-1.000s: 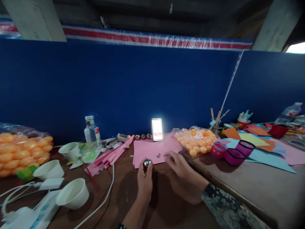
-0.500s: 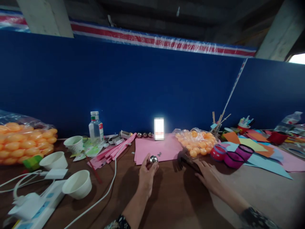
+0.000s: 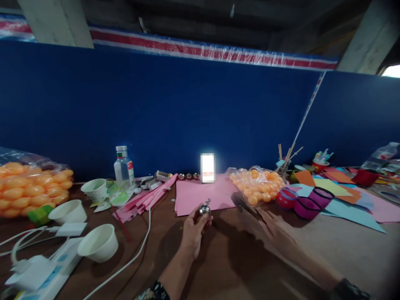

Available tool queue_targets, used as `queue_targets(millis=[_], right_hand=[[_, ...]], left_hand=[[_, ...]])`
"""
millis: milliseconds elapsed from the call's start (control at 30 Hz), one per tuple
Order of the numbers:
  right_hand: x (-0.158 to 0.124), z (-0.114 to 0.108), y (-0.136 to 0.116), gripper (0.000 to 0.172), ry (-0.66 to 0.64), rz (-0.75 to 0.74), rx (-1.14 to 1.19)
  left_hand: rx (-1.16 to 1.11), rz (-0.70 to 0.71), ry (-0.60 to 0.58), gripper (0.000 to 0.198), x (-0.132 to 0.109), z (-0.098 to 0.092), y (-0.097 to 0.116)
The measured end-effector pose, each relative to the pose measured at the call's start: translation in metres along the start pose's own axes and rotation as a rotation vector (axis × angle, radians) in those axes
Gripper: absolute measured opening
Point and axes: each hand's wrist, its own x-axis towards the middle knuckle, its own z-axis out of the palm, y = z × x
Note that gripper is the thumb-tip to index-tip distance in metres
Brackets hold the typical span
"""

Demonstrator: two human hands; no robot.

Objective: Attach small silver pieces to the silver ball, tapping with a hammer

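Observation:
My left hand [image 3: 194, 233] is closed around a shiny steel ball [image 3: 204, 209], held by thumb and fingers at the front edge of the pink paper [image 3: 190, 200]. Just beyond the ball, some small dark metal bits [image 3: 208, 201] lie on the paper. My right hand [image 3: 275, 227] grips the handle of a dark hammer-like tool [image 3: 242, 203]; its head is blurred by motion and points left toward the paper's right corner. Three more steel balls [image 3: 188, 176] sit in a row at the paper's back edge.
Bagged orange balls lie left [image 3: 31, 189] and right [image 3: 259, 183]. Paper cups [image 3: 98, 243], a power strip [image 3: 59, 266] and a white cable [image 3: 137, 256] occupy the left side. Purple mesh cups [image 3: 308, 206] and coloured paper [image 3: 350, 214] are at right. A blue partition [image 3: 200, 104] stands behind.
My left hand has shifted slightly right with the steel ball. The hammer-like tool in my right hand has swung, its head now smeared and its angle changed. The view has moved a little.

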Motion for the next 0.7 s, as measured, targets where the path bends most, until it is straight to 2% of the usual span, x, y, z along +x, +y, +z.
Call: queue_targets(millis=[33,100,233,333,433,533,700], right_hand=[[-0.001,-0.005,-0.009,0.038,0.027,0.031,0.114],[-0.003,-0.017,-0.031,0.035,-0.04,0.123,0.378],[-0.006,-0.04,-0.072,0.029,-0.205,0.153,0.544],[-0.003,-0.049,-0.091,0.029,-0.173,0.115,0.595],[0.002,-0.053,-0.1,0.027,-0.212,0.032,0.623],[0.006,-0.056,-0.103,0.028,-0.275,0.03,0.631],[0.006,-0.057,-0.105,0.034,-0.212,0.053,0.629]], left_hand=[[0.018,0.003,0.0,0.054,0.0,0.0,0.0],[0.04,0.023,-0.011,0.057,0.0,-0.001,-0.001],[0.117,0.088,0.001,0.059,0.001,-0.003,-0.003],[0.167,0.119,-0.002,0.056,0.001,-0.003,-0.003],[0.211,0.115,-0.003,0.056,0.0,-0.001,0.0],[0.233,0.143,-0.012,0.054,-0.001,0.0,0.001],[0.424,0.357,0.022,0.044,0.003,-0.004,-0.006]])
